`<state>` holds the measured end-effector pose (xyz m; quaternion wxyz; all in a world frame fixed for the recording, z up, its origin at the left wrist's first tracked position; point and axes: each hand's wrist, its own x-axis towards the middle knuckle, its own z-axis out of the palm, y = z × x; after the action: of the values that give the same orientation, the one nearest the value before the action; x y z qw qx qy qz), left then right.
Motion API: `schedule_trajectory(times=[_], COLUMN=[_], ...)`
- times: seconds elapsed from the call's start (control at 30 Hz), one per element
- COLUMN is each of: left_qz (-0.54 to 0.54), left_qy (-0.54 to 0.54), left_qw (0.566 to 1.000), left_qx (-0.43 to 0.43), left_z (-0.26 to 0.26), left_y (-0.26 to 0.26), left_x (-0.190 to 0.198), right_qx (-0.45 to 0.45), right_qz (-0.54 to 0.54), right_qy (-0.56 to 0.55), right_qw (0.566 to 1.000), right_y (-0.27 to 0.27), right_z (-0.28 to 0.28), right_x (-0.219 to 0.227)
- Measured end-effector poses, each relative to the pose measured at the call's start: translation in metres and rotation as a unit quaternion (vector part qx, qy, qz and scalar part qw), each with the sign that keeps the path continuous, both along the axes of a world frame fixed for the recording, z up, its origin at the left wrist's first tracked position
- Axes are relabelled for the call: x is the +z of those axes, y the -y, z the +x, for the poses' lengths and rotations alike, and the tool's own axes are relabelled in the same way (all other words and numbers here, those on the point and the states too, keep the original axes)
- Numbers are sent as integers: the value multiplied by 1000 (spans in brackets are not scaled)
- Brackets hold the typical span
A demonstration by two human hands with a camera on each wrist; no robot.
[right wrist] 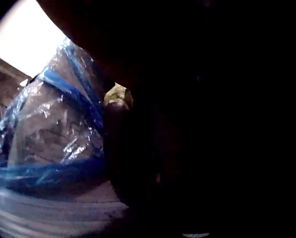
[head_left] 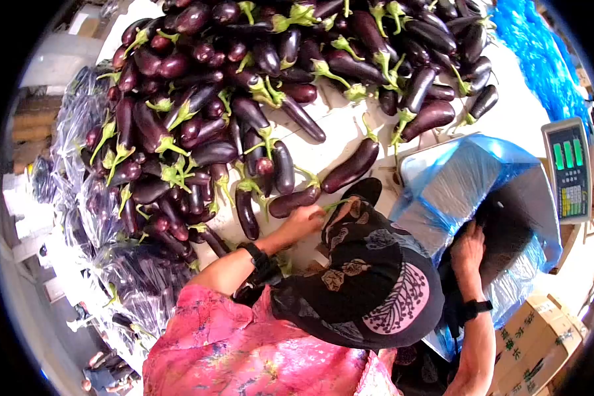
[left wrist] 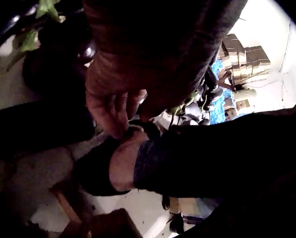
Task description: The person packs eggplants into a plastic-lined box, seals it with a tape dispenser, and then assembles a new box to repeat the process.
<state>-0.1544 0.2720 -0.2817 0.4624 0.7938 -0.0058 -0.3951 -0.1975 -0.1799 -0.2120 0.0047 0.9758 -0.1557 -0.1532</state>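
The left hand [head_left: 302, 223] is beside a short eggplant [head_left: 296, 200], its fingertips pinching a green stem [head_left: 336, 203] that runs under the cap's edge. In the left wrist view the left hand [left wrist: 133, 74] has bent fingers above a dark shape; an eggplant [left wrist: 38, 130] lies to one side. The right hand [head_left: 468, 251] is inside the opening of a blue-clear plastic bag [head_left: 465, 178], fingers curled. In the deeply shadowed right wrist view, an eggplant [right wrist: 123, 148] with a green cap sits against the right hand [right wrist: 108, 42], apparently in its grip; the fingertips are hidden.
A big pile of eggplants [head_left: 211, 99] covers the table's far and left parts. A scale display [head_left: 567, 168] stands right of the bag, with cardboard boxes [head_left: 531, 346] below. Blue plastic [head_left: 541, 53] lies at upper right, bagged eggplants [head_left: 135, 284] at left. A patterned cap [head_left: 369, 284] blocks the middle.
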Motion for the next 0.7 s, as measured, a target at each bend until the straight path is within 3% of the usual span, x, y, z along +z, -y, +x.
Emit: schedule_trajectory(times=[0.03,0.1,0.17,0.23,0.3,0.37,0.4,0.43,0.47,0.5,0.53,0.57,0.63,0.7], left_qz=[18,50,105,150,191,383,358,328,297,241,183,138,-36,-193], left_qy=[28,87,247,318,322,388,292,187,82,94,104,62,-32,-113], left_qw=[999,990,952,906,869,776,825,869,885,888,888,884,848,817], left_qx=[35,101,151,235,324,316,326,319,348,380,409,442,527,531], left_z=[8,29,69,115,162,199,215,228,233,241,249,251,239,216], left_y=[-4,-10,-23,-49,-80,-122,-136,-141,-137,-153,-167,-162,-135,-121], left_x=[5,12,40,40,15,-51,-57,-65,-64,-90,-115,-108,-62,-22], right_qx=[39,-17,-43,-33,5,16,-29,-28,-39,-44,-28,-7,-71,-92], right_qz=[34,60,56,92,159,246,367,354,349,315,288,266,294,308], right_qy=[47,-31,-17,35,128,148,104,164,143,102,127,149,75,15], right_qw=[998,998,997,995,979,958,924,920,925,942,949,952,950,947], right_y=[9,10,-13,-16,-3,-22,-35,-45,-45,-35,-30,-29,-34,-25], right_z=[-2,-1,9,12,8,17,27,17,15,11,15,18,32,42], right_x=[-8,5,34,35,24,38,48,38,34,15,5,1,37,37])
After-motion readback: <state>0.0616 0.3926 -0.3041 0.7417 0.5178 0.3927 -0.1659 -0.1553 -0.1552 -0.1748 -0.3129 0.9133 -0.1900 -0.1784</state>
